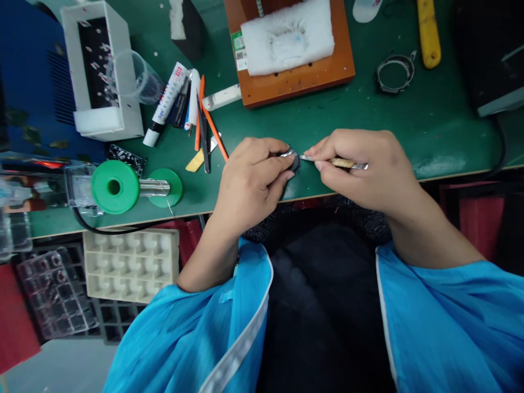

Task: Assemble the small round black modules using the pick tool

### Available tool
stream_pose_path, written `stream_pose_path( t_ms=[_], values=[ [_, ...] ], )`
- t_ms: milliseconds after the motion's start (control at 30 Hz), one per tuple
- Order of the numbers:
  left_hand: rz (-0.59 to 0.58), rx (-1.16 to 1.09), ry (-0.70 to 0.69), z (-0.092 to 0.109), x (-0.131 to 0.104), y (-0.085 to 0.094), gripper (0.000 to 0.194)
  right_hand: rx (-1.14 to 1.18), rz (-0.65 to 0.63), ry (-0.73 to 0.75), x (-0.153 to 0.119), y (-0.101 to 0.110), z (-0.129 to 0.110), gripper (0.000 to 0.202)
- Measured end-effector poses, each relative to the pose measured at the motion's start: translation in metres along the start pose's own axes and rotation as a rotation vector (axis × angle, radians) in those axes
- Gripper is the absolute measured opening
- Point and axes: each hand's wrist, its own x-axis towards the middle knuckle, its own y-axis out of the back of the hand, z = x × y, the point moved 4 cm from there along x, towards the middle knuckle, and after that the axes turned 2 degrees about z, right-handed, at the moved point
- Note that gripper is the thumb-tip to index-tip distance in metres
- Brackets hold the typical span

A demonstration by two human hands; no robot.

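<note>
Near the front edge of the green bench, my left hand [260, 174] is closed on a small round dark part [295, 160] with a shiny rim, its fingers covering much of it. My right hand [356, 161] pinches a slim tool with a tan handle and a pale metal tip [341, 162]. That tip points left and meets, or nearly meets, the round part's edge; I cannot tell which. What kind of tip it has is too small to make out.
An orange fixture [295, 90] with white foam [289, 43] stands behind my hands. Left are tweezers [203, 136], a marker [166, 103], a solder spool [115, 186] and a white box [131, 117]. A ring-shaped part [395, 73] and a yellow handle [429, 35] lie right.
</note>
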Motion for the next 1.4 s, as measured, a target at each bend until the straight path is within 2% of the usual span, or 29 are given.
stream_pose_path(
  t_ms=[133, 333, 433, 533, 633, 767, 1033, 1400],
  values=[
    [-0.055, 0.003, 0.06, -0.0012, 0.0013, 0.0003, 0.011, 0.024, 0.033, 0.047, 0.0025, -0.0012, -0.0014, 0.02],
    [-0.04, 0.01, 0.09, 0.0014, 0.0009, 0.0017, 0.009, 0.096, 0.068, 0.008, 0.0006, 0.0012, -0.0024, 0.017],
    [-0.002, 0.119, 0.135, -0.0009, -0.0023, 0.0002, 0.024, 0.071, 0.06, -0.025, -0.0012, 0.0025, -0.0027, 0.018],
    [0.07, 0.128, 0.102, -0.0013, -0.0031, 0.0025, 0.035, 0.069, 0.055, -0.031, -0.0024, 0.0031, -0.0025, 0.02],
    [0.057, -0.002, 0.051, 0.0002, 0.0004, 0.0067, 0.027, 0.077, 0.057, -0.006, -0.0029, 0.0033, -0.0014, 0.02],
    [-0.052, -0.031, 0.077, 0.0021, 0.0047, 0.0081, 0.023, 0.073, 0.038, 0.044, -0.0036, 0.0031, 0.0007, 0.018],
    [0.004, 0.013, 0.104, 0.0031, 0.0008, 0.0023, 0.011, 0.031, 0.0, 0.07, -0.0047, 0.0027, 0.0032, 0.016],
    [-0.001, 0.012, 0.075, 0.0027, -0.0011, 0.001, 0.012, -0.026, 0.011, 0.097, -0.0069, -0.0003, 0.0033, 0.016]
  ],
)
